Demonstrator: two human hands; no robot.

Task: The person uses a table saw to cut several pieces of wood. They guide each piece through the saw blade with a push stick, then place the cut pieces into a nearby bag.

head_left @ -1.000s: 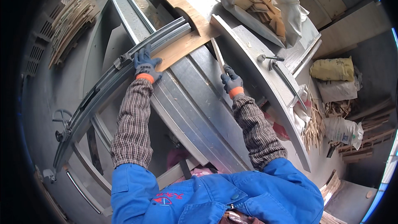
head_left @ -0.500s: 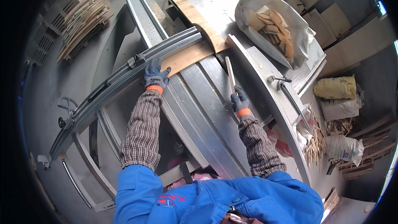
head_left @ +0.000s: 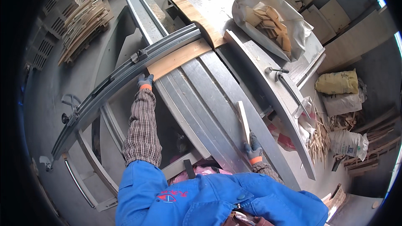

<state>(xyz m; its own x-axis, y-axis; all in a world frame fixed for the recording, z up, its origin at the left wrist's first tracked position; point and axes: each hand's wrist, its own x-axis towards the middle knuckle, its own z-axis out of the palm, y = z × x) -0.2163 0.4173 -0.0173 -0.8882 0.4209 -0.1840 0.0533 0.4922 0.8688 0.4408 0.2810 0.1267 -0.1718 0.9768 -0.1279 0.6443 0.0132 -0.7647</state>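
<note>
My left hand [head_left: 145, 81], in a grey-blue work glove with an orange cuff, is at the left end of a flat wooden board [head_left: 180, 60], its fingers closed around the corner. The board lies across the grey metal machine table [head_left: 205, 96], along the long metal fence [head_left: 167, 44]. My right hand [head_left: 253, 150], gloved alike, grips the lower end of a narrow wooden strip [head_left: 243, 119]. That strip points away from me over the table's right part, apart from the board.
Right of the table runs a long rail [head_left: 268, 88]. Beyond it, an open white sack [head_left: 240, 10] holds wood offcuts. A clamp handle [head_left: 277, 71] stands by the rail. Stacked wood strips [head_left: 86, 27] lie far left; filled sacks [head_left: 337, 81] and loose sticks sit at right.
The board has shifted left along the fence, and my left hand has moved left and slightly nearer with it. My right hand has drawn the strip back toward me.
</note>
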